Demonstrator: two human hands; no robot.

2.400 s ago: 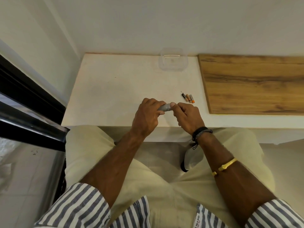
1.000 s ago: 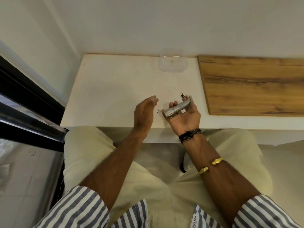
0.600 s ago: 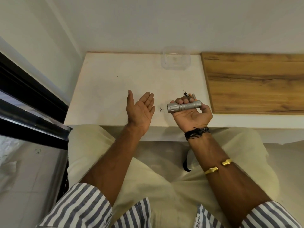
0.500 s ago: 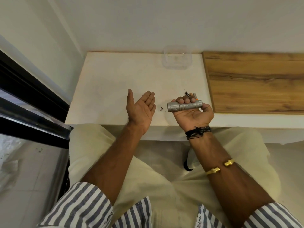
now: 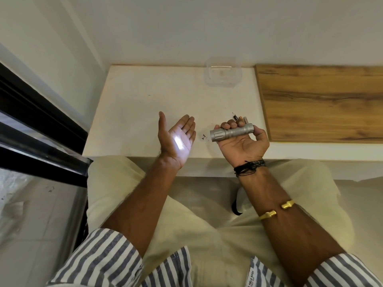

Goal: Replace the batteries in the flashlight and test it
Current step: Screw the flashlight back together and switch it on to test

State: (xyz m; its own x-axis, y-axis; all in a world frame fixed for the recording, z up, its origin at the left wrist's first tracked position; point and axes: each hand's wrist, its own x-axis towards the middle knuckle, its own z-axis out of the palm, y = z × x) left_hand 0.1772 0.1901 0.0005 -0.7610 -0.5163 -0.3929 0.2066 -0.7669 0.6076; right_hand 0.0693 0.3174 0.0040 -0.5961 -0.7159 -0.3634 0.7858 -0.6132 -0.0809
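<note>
Flashlight (image 5: 231, 132) lies across the right grip (image 5: 242, 143), which is palm up with fingers curled round the barrel, just above the table's (image 5: 145, 104) near edge. Its long axis runs left to right, head aimed left at the left grip (image 5: 176, 139), fingers straight and spread, a bright spot glowing on that palm.

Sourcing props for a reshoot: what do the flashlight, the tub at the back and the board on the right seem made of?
The flashlight: likely metal, perhaps aluminium; matte silver-grey, with grooved rings. The tub: clear plastic, by its see-through walls and rim glint. The board: brown wood grain, low sheen; solid wood or laminate, I cannot tell.
</note>
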